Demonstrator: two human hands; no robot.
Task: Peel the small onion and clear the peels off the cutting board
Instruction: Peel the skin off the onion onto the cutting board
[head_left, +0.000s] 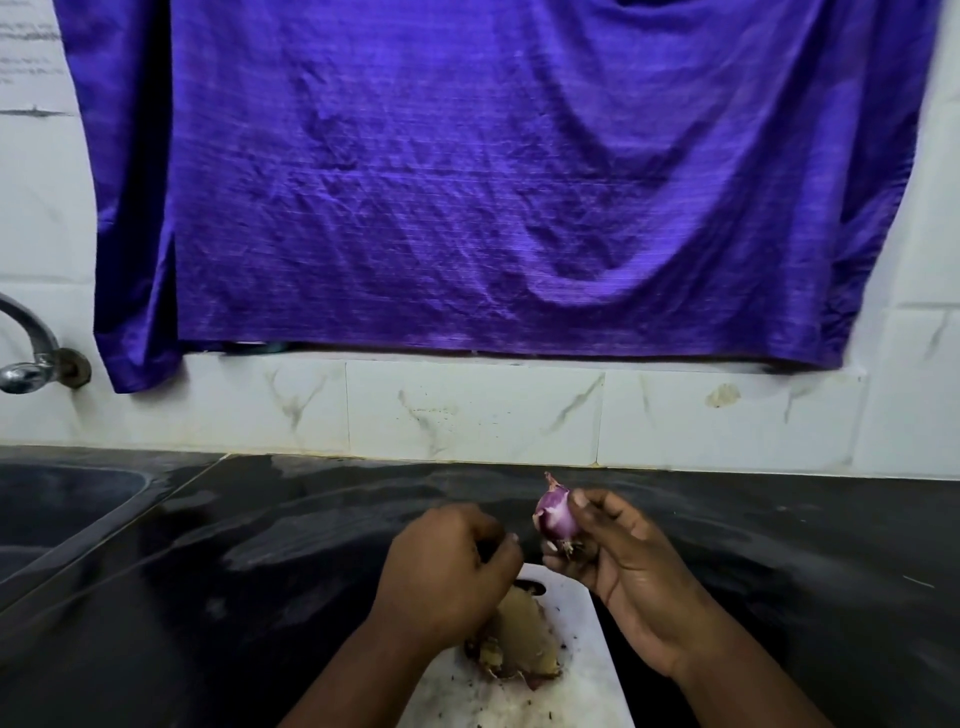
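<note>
Board: white plastic, speckled. Dry papery peels heaped on it, partly under left hand. Left hand's fingers curled; whether they pinch a scrap, cannot tell. Right hand pinches onion at fingertips, raised over glossy black tabletop. Onion just right of left hand, axis upright, root down, purple skin partly on. Beyond: purple cloth.

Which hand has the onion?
The right hand: its fingers grip the small onion. The left hand is curled, with no onion, by the peels.
</note>
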